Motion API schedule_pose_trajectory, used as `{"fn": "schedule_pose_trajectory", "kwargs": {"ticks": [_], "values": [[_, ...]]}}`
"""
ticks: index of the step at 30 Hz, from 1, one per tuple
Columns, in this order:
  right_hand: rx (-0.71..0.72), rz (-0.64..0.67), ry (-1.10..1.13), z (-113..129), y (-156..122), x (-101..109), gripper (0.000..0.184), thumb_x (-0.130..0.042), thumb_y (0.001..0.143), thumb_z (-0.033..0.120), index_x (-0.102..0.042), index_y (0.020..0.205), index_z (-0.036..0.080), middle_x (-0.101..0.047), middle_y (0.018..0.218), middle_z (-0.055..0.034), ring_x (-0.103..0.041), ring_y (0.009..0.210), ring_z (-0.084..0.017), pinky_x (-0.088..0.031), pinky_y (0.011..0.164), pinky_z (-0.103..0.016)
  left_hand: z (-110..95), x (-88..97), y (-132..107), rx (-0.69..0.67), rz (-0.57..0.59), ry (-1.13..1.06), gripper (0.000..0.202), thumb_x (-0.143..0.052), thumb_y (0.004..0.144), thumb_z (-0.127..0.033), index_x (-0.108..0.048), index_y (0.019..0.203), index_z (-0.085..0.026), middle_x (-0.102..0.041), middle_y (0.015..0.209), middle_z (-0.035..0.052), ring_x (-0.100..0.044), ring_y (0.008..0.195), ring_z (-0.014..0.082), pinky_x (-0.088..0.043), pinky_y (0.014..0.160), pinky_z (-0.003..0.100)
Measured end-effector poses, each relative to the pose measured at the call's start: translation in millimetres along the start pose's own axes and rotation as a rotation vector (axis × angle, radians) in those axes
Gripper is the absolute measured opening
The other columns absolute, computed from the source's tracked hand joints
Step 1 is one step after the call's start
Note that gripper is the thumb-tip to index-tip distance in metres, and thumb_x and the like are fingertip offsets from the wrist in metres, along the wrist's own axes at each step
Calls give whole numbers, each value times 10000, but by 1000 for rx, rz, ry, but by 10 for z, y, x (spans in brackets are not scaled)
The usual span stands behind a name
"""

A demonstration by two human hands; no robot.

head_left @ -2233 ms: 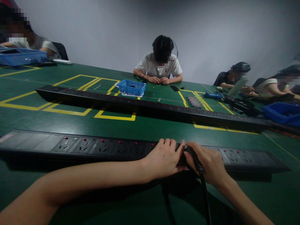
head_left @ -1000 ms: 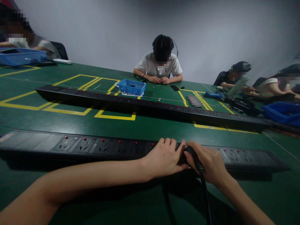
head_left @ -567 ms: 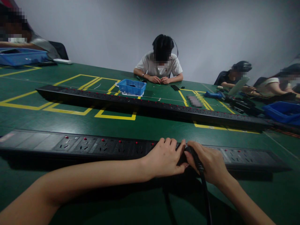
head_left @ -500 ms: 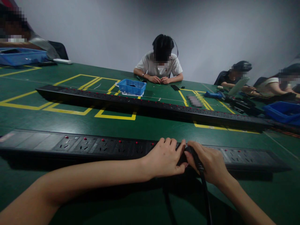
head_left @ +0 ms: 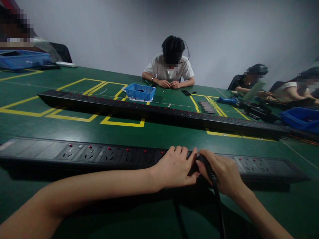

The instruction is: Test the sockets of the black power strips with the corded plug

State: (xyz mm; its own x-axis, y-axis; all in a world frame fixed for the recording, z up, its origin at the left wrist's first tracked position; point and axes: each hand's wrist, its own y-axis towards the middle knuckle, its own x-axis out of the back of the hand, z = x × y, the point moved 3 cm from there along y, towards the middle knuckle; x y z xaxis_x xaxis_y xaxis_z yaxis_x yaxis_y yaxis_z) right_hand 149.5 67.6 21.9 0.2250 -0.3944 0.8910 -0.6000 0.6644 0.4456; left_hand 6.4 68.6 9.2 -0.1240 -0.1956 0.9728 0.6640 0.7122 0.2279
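A long black power strip (head_left: 104, 156) with red switches lies across the green table in front of me. My left hand (head_left: 174, 167) rests on it, fingers curled over its top and thumb against its front edge. My right hand (head_left: 223, 172) is closed around a black plug (head_left: 203, 161) seated in the strip beside my left fingers. The plug's black cable (head_left: 219, 212) runs back toward me over my right wrist. The socket under the plug is hidden by both hands.
A second long black power strip (head_left: 159, 113) lies farther back. Blue bins stand at the middle (head_left: 140, 92), far left (head_left: 22, 59) and right (head_left: 300, 119). Several other people sit around the table, with tools in front of those on the right (head_left: 256, 111). Yellow lines mark the table.
Both hands stay in the same place on the strip and plug. Only the view has shifted very slightly.
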Motion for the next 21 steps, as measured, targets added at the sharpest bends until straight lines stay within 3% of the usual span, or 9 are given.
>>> {"fn": "schedule_pose_trajectory", "kwargs": {"ticks": [21], "values": [[-10, 13, -2, 5, 0, -4, 225, -436, 844, 285, -529, 996, 147, -648, 763, -44, -579, 562, -126, -373, 506, -226, 6, 7, -10, -10, -29, -45, 632, -264, 826, -487, -312, 1304, -75, -521, 941, 118, -487, 818, 262, -369, 685, 379]]}}
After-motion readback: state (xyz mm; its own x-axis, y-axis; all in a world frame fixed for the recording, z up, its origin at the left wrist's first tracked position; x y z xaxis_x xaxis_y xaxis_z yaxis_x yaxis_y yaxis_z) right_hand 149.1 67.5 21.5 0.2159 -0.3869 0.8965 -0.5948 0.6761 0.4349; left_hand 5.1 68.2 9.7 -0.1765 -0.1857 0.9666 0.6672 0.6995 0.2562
